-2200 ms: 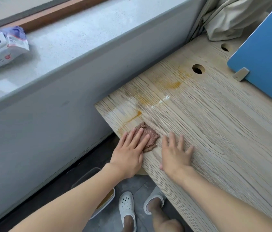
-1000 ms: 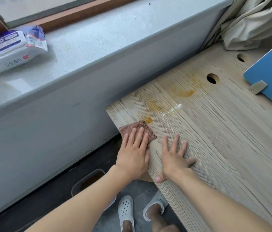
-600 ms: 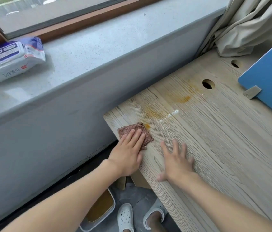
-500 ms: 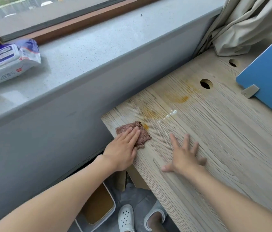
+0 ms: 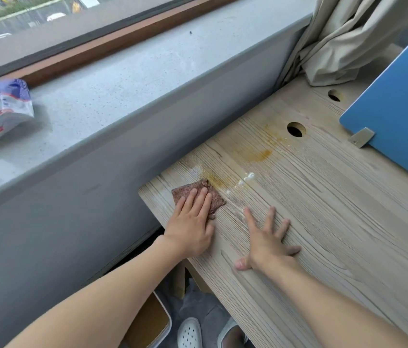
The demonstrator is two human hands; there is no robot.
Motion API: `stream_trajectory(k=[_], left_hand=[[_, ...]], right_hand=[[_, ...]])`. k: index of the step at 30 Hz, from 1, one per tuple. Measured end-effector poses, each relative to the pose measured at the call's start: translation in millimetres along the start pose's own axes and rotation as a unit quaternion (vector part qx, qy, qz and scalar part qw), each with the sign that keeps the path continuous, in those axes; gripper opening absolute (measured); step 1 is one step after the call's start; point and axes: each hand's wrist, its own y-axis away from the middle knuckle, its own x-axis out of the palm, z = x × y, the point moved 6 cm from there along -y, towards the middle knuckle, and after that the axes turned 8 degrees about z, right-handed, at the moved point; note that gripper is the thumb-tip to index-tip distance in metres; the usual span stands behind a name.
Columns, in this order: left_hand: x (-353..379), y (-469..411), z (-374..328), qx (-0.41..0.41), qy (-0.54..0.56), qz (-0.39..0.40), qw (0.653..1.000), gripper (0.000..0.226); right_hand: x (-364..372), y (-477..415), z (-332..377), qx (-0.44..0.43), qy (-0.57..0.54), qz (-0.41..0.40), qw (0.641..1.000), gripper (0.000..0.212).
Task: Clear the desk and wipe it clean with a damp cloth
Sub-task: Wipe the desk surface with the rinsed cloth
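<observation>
Fingers (image 5: 190, 199) straight, left hand (image 5: 190, 229) pressed the small brown cloth (image 5: 216, 200) flat on the pale wooden surface (image 5: 336, 209); right hand (image 5: 265, 242) lay splayed beside it, holding nothing.

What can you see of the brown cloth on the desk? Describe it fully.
The cloth is small, reddish-brown, roughly square, with a coarse, nubbly surface. It lies flat on the pale wooden desk near the corner by the wall. The left hand presses on it with straight fingers, covering its near part. Its far corner meets a faint orange stain. The right hand rests flat on the wood, apart from it.
</observation>
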Motion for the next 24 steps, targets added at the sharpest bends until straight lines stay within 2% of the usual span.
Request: stream_trajectory(k=[4, 12, 17, 24], left_hand=[[11.9, 15.3, -3.2, 0.034, -0.027, 0.007, 0.999, 0.067], [7.1, 0.0, -21.0, 0.018, -0.004, 0.008, 1.0, 0.069], [12.4, 6.2, -24.5, 0.029, -0.004, 0.019, 0.999, 0.065], [11.4, -3.1, -32.8, 0.016, 0.004, 0.009, 1.0, 0.066]], right_hand=[[0.5, -1.0, -0.1, -0.003, -0.006, 0.0, 1.0, 0.14], [-1.4, -4.5, -0.2, -0.005, 0.016, 0.005, 1.0, 0.14], [-31.3, -10.6, -19.6, -0.071, 0.078, -0.005, 0.994, 0.125], [-32.5, -15.9, -21.0, -0.064, 0.077, -0.018, 0.995, 0.124]])
